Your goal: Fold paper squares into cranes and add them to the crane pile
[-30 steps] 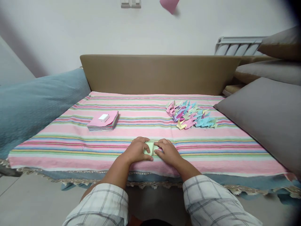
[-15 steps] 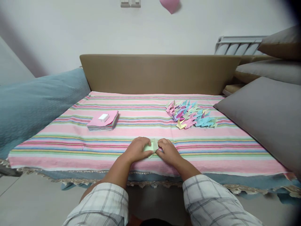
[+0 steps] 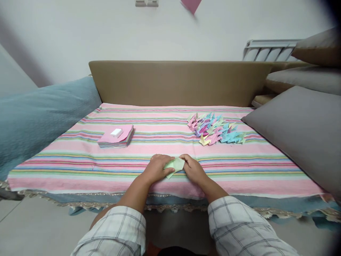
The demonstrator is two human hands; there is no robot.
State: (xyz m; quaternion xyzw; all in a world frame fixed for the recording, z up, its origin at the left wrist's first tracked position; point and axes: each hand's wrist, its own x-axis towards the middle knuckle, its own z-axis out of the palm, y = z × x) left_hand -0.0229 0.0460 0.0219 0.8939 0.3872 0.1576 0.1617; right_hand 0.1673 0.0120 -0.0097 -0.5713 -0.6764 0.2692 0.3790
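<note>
A partly folded sheet of pale green origami paper [image 3: 176,164] lies between my hands, low over the striped cloth [image 3: 149,146]. My left hand [image 3: 159,168] is closed on its left side, thumb on top and fingers behind. At its right corner my right hand [image 3: 192,168] pinches the edge, with the fingertips partly hidden. Beyond my right hand sits a cluster of folded paper cranes [image 3: 210,128] in pink, blue, purple, green and yellow. Farther left is a stack of coloured paper [image 3: 114,142], pink sheet uppermost, with a small white block [image 3: 116,133] on it.
Grey cushions [image 3: 298,124] are piled along the right side. A blue covered armrest [image 3: 48,113] borders the left, and a brown backrest [image 3: 173,83] stands behind. The seat's front edge has lace trim [image 3: 93,205].
The green paper's upper layer now lies flatter, showing a smoother face with a pointed right end. My right hand has shifted slightly right; my left thumb still presses the paper.
</note>
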